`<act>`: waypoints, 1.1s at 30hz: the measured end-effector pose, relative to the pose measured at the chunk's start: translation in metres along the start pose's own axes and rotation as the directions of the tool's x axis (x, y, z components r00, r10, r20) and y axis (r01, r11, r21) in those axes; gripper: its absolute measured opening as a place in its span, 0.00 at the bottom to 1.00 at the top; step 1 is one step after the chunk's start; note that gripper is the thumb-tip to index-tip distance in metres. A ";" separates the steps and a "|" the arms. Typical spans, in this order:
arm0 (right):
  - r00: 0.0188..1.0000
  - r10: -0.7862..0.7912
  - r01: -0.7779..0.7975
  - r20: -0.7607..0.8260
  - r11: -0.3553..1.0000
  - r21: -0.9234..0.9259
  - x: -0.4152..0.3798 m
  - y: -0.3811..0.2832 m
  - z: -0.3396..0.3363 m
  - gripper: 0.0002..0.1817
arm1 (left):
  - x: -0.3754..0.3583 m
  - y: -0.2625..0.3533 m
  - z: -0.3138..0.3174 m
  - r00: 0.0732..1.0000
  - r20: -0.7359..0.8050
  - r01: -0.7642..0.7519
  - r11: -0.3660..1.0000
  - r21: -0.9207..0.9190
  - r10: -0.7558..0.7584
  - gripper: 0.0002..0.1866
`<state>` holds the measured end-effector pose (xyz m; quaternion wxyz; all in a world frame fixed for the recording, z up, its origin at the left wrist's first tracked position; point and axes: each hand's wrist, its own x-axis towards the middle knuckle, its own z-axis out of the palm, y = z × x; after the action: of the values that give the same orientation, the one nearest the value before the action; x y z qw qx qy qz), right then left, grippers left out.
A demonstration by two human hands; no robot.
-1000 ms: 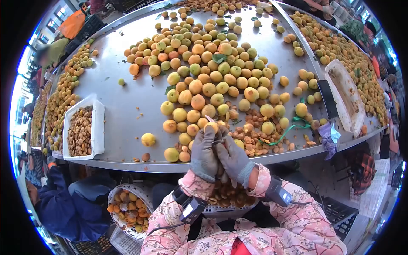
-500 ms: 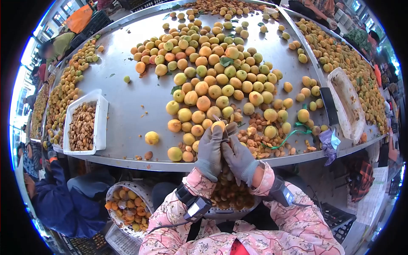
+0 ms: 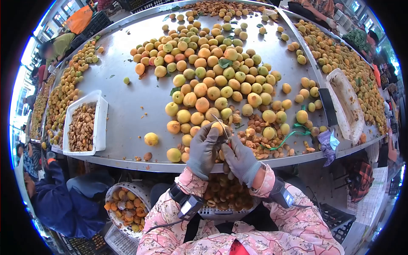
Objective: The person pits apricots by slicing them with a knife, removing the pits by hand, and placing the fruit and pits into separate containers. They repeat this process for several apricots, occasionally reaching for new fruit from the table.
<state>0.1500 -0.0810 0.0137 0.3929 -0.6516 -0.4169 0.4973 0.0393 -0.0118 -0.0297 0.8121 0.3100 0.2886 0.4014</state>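
My left hand (image 3: 204,149), in a grey glove, is closed round an apricot (image 3: 217,128) at the table's front edge. Close beside it, my right hand (image 3: 239,158) wears the same kind of glove and is closed on a small knife (image 3: 222,124). The knife's thin blade points up and away, against the fruit. Whole apricots (image 3: 203,104) lie heaped just beyond my hands. Pits and bits of fruit (image 3: 250,142) are scattered right of them. Below my hands, a basket (image 3: 229,212) holds cut fruit.
A white tray of pits (image 3: 101,123) stands at the left on the metal table (image 3: 127,102). At the right are an empty stained tray (image 3: 346,106), a purple cloth (image 3: 327,146) and green string (image 3: 287,138). A fruit bucket (image 3: 146,191) stands lower left, near a person in blue (image 3: 70,204).
My left hand has moved slightly left and down, apart from my right hand. The knife blade now shows more fully, across the apricot.
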 end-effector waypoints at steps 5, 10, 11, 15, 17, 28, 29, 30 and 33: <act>0.993 -0.095 0.079 -0.075 0.976 -0.201 0.007 0.015 0.005 0.13 | -0.004 -0.007 0.016 1.000 -0.010 -0.016 0.986 -0.165 0.015 0.21; 0.988 -0.144 0.113 -0.051 0.916 -0.384 0.013 0.018 0.006 0.12 | -0.001 -0.004 0.008 0.999 -0.049 -0.003 1.000 -0.001 0.003 0.22; 0.987 -0.156 0.124 -0.034 0.880 -0.458 0.012 0.015 0.007 0.12 | 0.001 -0.006 0.005 0.999 -0.033 0.003 1.000 0.000 -0.003 0.22; 0.995 -0.099 0.099 0.027 0.861 -0.498 0.011 0.007 0.001 0.14 | 0.002 -0.005 0.004 0.990 -0.138 -0.014 0.999 0.049 0.021 0.19; 0.992 -0.126 0.124 0.025 0.881 -0.457 0.009 0.008 -0.002 0.14 | -0.003 0.003 0.010 0.996 -0.084 -0.033 0.998 0.050 0.037 0.18; 0.951 -0.309 0.304 0.031 0.909 -0.284 0.002 0.005 -0.023 0.37 | -0.012 0.008 0.001 1.000 0.031 -0.010 0.976 0.216 0.003 0.21; 0.951 -0.308 0.304 0.032 0.910 -0.282 0.003 0.004 -0.026 0.37 | -0.014 0.007 0.004 0.999 0.050 -0.015 0.952 0.304 0.000 0.22; 0.956 -0.275 0.293 0.104 0.924 -0.245 0.004 0.004 -0.029 0.39 | -0.015 0.008 0.007 0.998 0.070 -0.021 0.920 0.391 -0.006 0.22; 0.959 -0.212 0.240 0.188 0.960 -0.142 0.003 0.001 -0.032 0.41 | -0.016 0.014 0.016 0.993 0.110 -0.004 0.943 0.333 -0.034 0.22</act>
<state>0.1817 -0.0814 0.0175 0.3554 -0.5845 -0.5601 0.4673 0.0361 -0.0229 -0.0059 0.7663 0.4628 0.3077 0.3223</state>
